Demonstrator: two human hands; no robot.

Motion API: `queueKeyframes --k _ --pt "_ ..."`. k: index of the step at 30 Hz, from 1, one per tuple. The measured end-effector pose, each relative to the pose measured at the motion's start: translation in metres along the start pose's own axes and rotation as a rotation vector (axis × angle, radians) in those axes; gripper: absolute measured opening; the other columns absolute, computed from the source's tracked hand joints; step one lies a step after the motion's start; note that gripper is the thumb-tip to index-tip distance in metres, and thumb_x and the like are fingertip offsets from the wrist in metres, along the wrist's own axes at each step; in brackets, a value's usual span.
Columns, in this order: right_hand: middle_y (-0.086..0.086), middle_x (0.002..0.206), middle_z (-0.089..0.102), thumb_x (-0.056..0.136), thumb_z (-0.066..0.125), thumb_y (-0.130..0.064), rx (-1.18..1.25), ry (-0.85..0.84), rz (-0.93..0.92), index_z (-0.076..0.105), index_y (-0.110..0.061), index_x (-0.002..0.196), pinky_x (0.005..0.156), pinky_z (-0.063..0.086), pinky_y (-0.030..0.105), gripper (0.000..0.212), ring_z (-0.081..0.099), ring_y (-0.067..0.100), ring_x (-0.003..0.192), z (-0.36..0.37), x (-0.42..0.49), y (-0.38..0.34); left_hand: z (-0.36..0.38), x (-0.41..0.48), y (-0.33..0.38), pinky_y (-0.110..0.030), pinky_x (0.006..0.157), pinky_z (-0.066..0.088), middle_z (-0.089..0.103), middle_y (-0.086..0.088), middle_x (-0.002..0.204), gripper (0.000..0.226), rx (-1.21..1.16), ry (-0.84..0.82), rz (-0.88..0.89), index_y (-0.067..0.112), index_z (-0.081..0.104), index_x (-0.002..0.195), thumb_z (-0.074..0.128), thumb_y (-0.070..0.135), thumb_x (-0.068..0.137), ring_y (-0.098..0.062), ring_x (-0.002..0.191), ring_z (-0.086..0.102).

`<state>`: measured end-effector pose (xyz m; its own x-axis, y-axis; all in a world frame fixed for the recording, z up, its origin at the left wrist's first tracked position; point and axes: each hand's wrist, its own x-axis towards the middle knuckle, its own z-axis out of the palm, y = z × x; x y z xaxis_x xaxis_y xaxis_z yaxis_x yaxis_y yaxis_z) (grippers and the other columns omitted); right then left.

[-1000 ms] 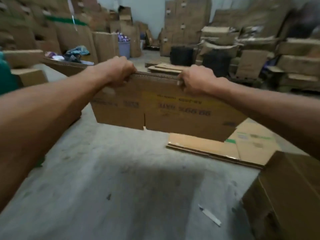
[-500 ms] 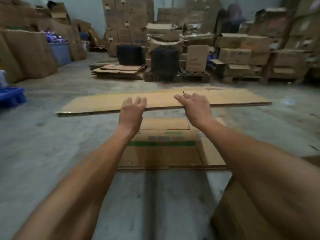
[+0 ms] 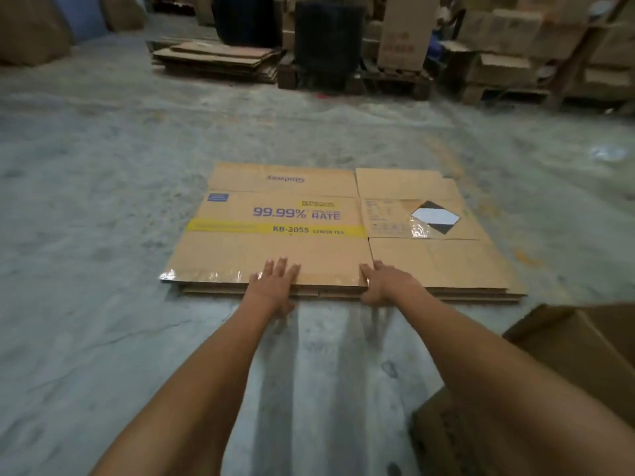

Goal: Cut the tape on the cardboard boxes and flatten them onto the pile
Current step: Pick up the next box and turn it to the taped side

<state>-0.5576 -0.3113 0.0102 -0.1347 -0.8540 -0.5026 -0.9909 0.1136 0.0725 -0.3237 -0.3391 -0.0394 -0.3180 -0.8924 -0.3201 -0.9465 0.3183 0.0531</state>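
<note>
A flattened cardboard box (image 3: 281, 249) with "99.99% RATE" print and a yellow band lies flat on the low pile of flattened cardboard (image 3: 446, 293) on the concrete floor. Clear tape shines on its near left corner and on a diamond label at its right. My left hand (image 3: 275, 283) rests palm down on the box's near edge, fingers spread. My right hand (image 3: 385, 281) lies on the same edge, a little to the right, by the slit between two flaps. Neither hand holds a tool.
An unflattened cardboard box (image 3: 567, 352) stands close at my lower right. Across the floor sits another stack of flat cardboard (image 3: 220, 58), black crates (image 3: 326, 39) on pallets, and stacked boxes (image 3: 508, 46) at the back right.
I held the flattened box upright by its top edge, then tipped it level above the pile. Now it lies flat on the pile, with my hands resting on its near edge.
</note>
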Motion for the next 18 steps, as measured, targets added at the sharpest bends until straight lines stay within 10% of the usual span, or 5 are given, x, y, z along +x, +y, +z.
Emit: queueKeyframes --k 4,13,18 --pt "0.008 0.153 0.045 0.095 0.048 -0.042 -0.14 -0.016 -0.078 0.041 -0.018 0.15 0.108 0.04 0.042 0.06 0.046 0.029 0.137 -0.058 -0.075 -0.027 -0.025 -0.068 0.034 -0.047 0.119 0.023 0.011 -0.015 0.164 0.074 -0.326 -0.072 -0.006 0.021 0.017 0.157 0.054 0.038 0.096 -0.031 0.151 0.012" --pt "0.0 0.103 0.073 0.089 0.05 -0.049 -0.028 0.603 -0.242 0.072 -0.028 0.115 0.081 0.056 0.039 0.04 0.067 0.022 0.094 -0.094 -0.415 0.024 0.009 -0.309 0.144 -0.038 0.093 0.048 0.053 -0.009 0.142 0.064 -0.976 -0.254 0.037 0.024 0.052 0.141 0.077 0.032 0.083 -0.023 0.13 0.05" --pt "-0.004 0.064 0.071 0.091 0.054 -0.033 0.303 0.277 -0.034 0.074 -0.022 0.078 0.064 0.056 0.032 0.025 0.067 0.007 0.061 -0.064 -0.594 0.103 0.03 -0.391 0.222 -0.038 0.096 0.046 0.048 -0.012 0.141 0.091 -1.093 -0.521 0.133 0.016 0.04 0.147 0.088 0.01 0.069 -0.026 0.13 0.047"
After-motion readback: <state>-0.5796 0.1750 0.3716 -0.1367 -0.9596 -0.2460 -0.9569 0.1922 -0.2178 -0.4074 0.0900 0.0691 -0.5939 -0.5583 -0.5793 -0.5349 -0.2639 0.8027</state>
